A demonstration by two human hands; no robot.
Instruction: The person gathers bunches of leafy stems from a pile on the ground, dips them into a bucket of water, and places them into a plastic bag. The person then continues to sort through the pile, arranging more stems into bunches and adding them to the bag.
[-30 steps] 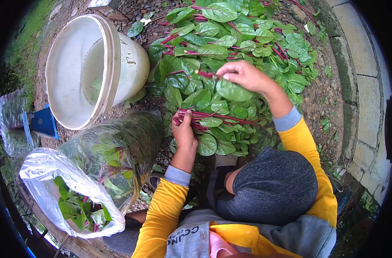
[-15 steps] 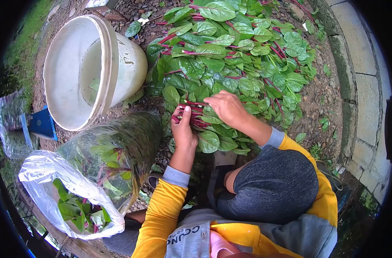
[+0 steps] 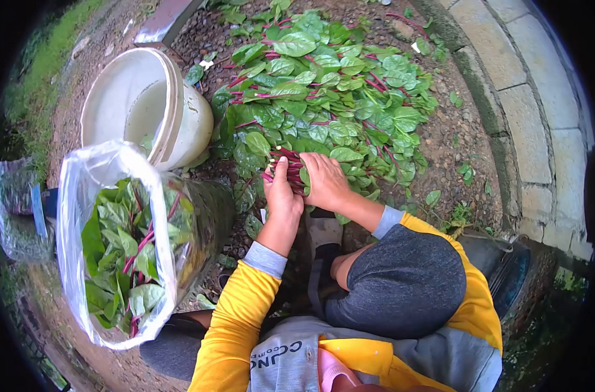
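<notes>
A bunch of red-stemmed Malabar spinach (image 3: 291, 168) is clasped between both my hands, its cut stem ends pointing up and left. My left hand (image 3: 283, 204) is closed round the stems from the left, thumb laid along them. From the right, my right hand (image 3: 327, 183) wraps the same bunch with its fingers together, hiding most of its leaves. Just beyond my hands spreads a large pile of Malabar spinach (image 3: 356, 85) on the gravelly ground. To the left a clear plastic bag (image 3: 67, 222) gapes open, with leafy stems (image 3: 124, 255) inside.
A whitish bucket (image 3: 196, 124) leans on its side behind the bag. A plastic-wrapped bundle (image 3: 19, 209) lies at the far left. Stone paving (image 3: 523, 124) borders the ground on the right, and a dark container (image 3: 510, 277) sits beside my knee.
My right hand has come in from the leaves to close round the bunch beside my left hand. The bag's mouth now faces me more and stands wider. The whole view has shifted.
</notes>
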